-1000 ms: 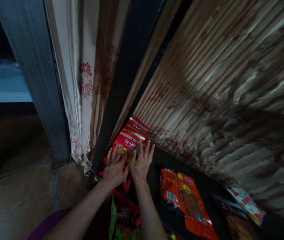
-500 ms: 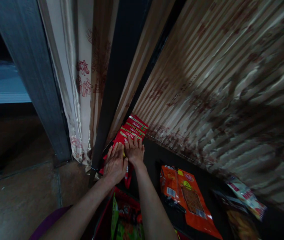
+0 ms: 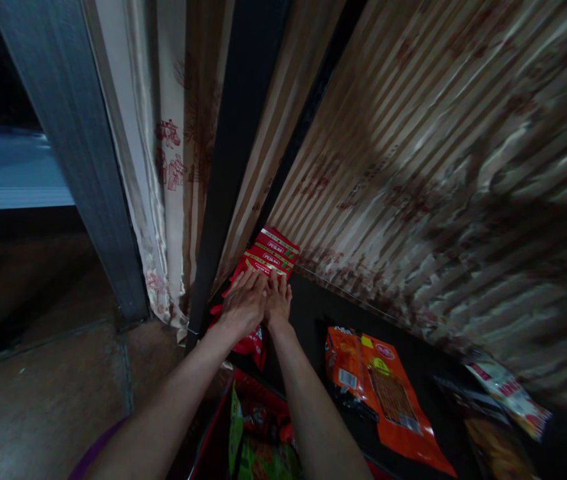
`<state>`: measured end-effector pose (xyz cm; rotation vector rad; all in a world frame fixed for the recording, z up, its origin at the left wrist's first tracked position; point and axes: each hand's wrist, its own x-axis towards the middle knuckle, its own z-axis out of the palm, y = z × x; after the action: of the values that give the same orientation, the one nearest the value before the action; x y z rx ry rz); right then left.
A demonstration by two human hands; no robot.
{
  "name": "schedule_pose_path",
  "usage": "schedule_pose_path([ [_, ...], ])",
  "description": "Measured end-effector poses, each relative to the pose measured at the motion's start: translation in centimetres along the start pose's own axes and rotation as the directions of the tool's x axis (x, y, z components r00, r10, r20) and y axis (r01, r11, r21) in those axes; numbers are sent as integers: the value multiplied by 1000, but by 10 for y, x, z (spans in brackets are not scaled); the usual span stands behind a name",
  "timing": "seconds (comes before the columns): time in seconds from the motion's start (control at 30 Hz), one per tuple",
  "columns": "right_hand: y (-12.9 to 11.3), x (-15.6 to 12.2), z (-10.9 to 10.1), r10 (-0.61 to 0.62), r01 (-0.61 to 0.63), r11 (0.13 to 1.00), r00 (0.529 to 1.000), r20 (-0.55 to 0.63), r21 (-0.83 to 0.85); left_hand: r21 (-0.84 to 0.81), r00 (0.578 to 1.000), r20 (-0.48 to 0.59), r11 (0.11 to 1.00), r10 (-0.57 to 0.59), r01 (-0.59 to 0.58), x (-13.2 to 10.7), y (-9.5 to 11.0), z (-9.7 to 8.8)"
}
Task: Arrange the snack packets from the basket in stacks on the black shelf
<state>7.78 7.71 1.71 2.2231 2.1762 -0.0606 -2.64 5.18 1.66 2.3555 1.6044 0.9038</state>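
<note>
Grip of left hand and right hand unclenched on red packets, now closer together

Red packets are partly hidden, a green bag cropped.

Smooth, plastic-looking wrapping is seen on the red packets and orange bag, a matt finish on the black shelf, and satiny cloth on the curtain.

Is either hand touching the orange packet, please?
No, the left hand and right hand lie on the red packets, apart from the orange packet.
</note>
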Motion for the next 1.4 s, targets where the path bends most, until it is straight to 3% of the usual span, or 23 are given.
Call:
schedule_pose_path([
  [0.1,1,0,1,-10,10,1000,1000,-16,-1,-18,999,25,999,44,-43,4,0,2],
  [0.3,0,-2,3,9,-8,1000,999,-36,27,34,992,98,996,-85,82,4,3,6],
  [0.47,1,0,6,17,-11,997,996,-82,73,29,994,74,996,-86,84,4,-4,15],
  [0.67,11,9,0,-15,50,981,982,-187,187,-20,991,96,995,-97,100,-2,-12,20],
  [0.87,13,34,-6,-103,191,953,934,-343,235,21,993,89,997,-78,76,-5,-11,15],
  [0.97,4,45,-12,-247,304,936,926,-286,177,30,989,123,997,-79,76,-4,-7,11],
  [1.03,-3,52,-16,-269,299,944,943,-195,140,23,990,117,997,-81,79,-4,-4,9],
  [1.2,-10,69,-17,-158,158,982,987,-11,101,6,988,127,996,-86,86,-4,-2,7],
  [1.4,-8,84,-10,-107,107,988,994,-2,113,-6,986,136,995,-96,97,-5,-3,9],
])
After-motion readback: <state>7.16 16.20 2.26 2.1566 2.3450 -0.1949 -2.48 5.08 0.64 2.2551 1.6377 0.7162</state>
